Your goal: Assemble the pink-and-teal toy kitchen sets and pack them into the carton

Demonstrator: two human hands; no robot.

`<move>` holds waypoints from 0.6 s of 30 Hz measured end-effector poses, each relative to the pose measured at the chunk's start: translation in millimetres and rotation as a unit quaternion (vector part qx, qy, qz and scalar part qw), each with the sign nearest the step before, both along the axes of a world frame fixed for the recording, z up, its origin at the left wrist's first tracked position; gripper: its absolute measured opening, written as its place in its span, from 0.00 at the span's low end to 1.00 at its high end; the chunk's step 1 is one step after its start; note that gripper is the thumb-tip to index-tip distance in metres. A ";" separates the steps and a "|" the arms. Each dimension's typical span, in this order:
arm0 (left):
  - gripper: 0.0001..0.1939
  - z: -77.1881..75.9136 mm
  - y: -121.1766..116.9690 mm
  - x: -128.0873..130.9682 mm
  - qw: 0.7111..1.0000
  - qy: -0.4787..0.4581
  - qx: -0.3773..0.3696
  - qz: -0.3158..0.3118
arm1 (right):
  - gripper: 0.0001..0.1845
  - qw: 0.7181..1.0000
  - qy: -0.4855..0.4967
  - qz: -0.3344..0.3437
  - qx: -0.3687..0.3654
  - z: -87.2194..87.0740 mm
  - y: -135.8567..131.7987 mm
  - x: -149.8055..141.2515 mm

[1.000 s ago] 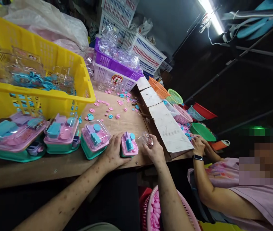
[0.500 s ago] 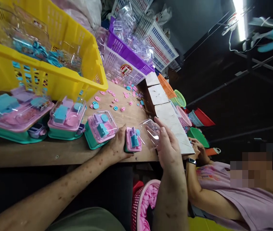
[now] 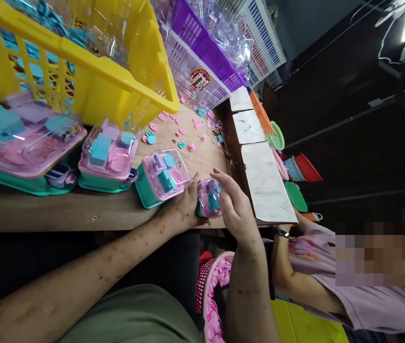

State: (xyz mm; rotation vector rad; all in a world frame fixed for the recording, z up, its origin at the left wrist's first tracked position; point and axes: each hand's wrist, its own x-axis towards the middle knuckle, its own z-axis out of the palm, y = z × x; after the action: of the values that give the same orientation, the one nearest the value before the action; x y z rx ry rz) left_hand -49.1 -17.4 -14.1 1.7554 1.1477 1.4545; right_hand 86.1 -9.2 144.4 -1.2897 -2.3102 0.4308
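Note:
My left hand is wrapped round the left side of a small toy box with a green base and a pink top with teal and purple pieces. A clear plastic lid sits over that top. From the right, my right hand holds the lid's far edge, fingers stretched along it and thumb near its side. Just left of my left hand stands a larger lidded toy box, tilted a little. Farther left are two more lidded boxes, a medium one and a big one.
A yellow basket of clear covers and blue parts stands behind the boxes. Beyond it is a purple-and-white basket. Small pink and blue pieces lie scattered on the table. White boards border it at right, where a person sits.
The clear lid, earlier held apart at the right, has moved left onto the small toy box with my right hand. The view has shifted slightly.

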 end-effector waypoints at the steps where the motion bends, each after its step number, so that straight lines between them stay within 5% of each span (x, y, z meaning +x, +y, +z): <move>1: 0.82 0.4 -0.3 0.2 1.000 0.004 -0.002 0.002 | 0.20 1.000 0.012 0.000 0.000 0.6 2.3 -0.8; 6: 0.80 2.3 -0.8 1.4 1.000 0.022 -0.004 0.003 | 0.20 0.992 0.087 -0.049 0.082 -1.7 10.7 -3.0; 11: 0.80 1.5 0.6 3.3 0.999 0.035 -0.010 0.007 | 0.19 0.985 0.016 -0.032 0.166 0.0 8.2 -6.8; 18: 0.76 1.4 -0.7 -0.2 0.999 0.038 0.000 0.002 | 0.18 0.985 -0.032 0.010 0.171 3.4 1.1 -8.3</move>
State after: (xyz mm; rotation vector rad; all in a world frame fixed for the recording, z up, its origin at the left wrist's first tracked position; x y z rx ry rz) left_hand -49.3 -18.1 -12.7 1.8245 1.1895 1.4003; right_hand 77.8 -8.1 147.8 -1.1246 -2.3236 -0.0062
